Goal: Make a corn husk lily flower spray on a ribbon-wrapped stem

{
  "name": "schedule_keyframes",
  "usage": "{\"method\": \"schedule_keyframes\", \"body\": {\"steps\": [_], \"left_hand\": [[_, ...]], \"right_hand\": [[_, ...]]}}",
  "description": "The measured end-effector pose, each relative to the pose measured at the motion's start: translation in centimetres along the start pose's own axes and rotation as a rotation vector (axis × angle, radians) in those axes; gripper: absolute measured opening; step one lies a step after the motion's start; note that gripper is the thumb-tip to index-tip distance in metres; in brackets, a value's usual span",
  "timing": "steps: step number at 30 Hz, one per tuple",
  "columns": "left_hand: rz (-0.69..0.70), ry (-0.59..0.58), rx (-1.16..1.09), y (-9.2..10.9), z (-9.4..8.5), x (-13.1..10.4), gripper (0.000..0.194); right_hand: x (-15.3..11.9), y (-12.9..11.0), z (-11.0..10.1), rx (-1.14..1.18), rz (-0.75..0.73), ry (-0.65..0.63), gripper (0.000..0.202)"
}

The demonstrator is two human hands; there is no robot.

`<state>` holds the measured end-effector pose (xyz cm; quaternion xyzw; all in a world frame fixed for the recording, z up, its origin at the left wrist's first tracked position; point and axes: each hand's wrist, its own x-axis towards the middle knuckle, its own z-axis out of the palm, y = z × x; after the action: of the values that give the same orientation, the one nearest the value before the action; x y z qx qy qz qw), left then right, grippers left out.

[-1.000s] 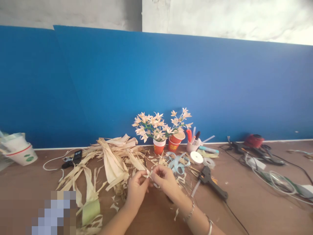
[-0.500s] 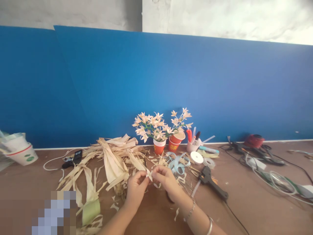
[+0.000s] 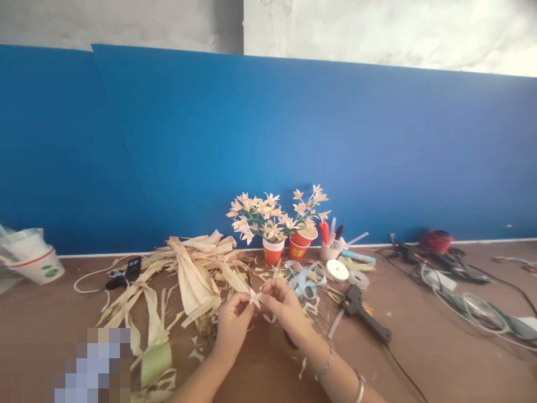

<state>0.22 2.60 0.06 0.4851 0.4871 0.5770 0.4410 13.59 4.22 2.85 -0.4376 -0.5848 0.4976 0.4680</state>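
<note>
A small pale star-shaped flower is held between both hands above the brown table. My left hand pinches it from the left with thumb and forefinger. From the right, the fingertips of my right hand close on a petal's edge. Behind them, similar flowers on green stems stand in red and white paper cups. Dried pale husks lie in a heap beside my left hand. Light blue ribbon lies beyond my right hand.
A black glue gun with its cord lies to the right, near a white disc and a cup of pens. Tangled cables spread at far right. A white paper cup leans at far left. A blue partition stands behind.
The flower has turned slightly, and its petals show more openly between the fingers. Both hands stay in nearly the same place.
</note>
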Motion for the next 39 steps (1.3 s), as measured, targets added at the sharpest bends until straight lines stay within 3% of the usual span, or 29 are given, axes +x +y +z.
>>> {"method": "schedule_keyframes", "body": {"steps": [3, 6, 9, 13, 19, 24, 30, 35, 39], "left_hand": [[0.038, 0.053, 0.082, -0.4, -0.2, 0.2, 0.010], [0.119, 0.091, 0.204, -0.7, -0.3, 0.1, 0.010], [0.199, 0.092, 0.315, -0.6, -0.3, -0.2, 0.011], [0.303, 0.087, 0.409, -0.2, -0.1, -0.6, 0.016], [0.429, 0.071, 0.458, -0.1, -0.1, -0.8, 0.014], [0.417, 0.062, 0.425, 0.0, 0.0, -0.9, 0.014], [0.184, 0.062, 0.255, -0.4, -0.2, -0.2, 0.011], [-0.030, 0.058, 0.094, -0.7, -0.2, 0.4, 0.017], [-0.093, 0.039, 0.055, -0.3, 0.0, 0.4, 0.019]], "right_hand": [[-0.8, -0.4, 0.2, -0.418, -0.361, 0.120, 0.006], [-1.5, -0.6, 0.6, -0.780, -0.621, 0.130, 0.004], [-1.7, -0.4, 1.0, -0.967, -0.699, 0.188, 0.003], [-1.4, 0.0, 1.1, -1.046, -0.736, 0.240, 0.012], [-1.5, -0.2, 1.6, -0.894, -0.683, 0.279, 0.012], [-2.0, -0.4, 2.1, -0.820, -0.629, 0.300, 0.013], [-2.1, -1.1, 1.2, -0.747, -0.559, 0.214, 0.005], [-1.0, -0.8, 0.2, -0.533, -0.320, 0.283, 0.012], [-0.3, -0.2, 0.2, -0.272, -0.127, 0.151, 0.015]]}}
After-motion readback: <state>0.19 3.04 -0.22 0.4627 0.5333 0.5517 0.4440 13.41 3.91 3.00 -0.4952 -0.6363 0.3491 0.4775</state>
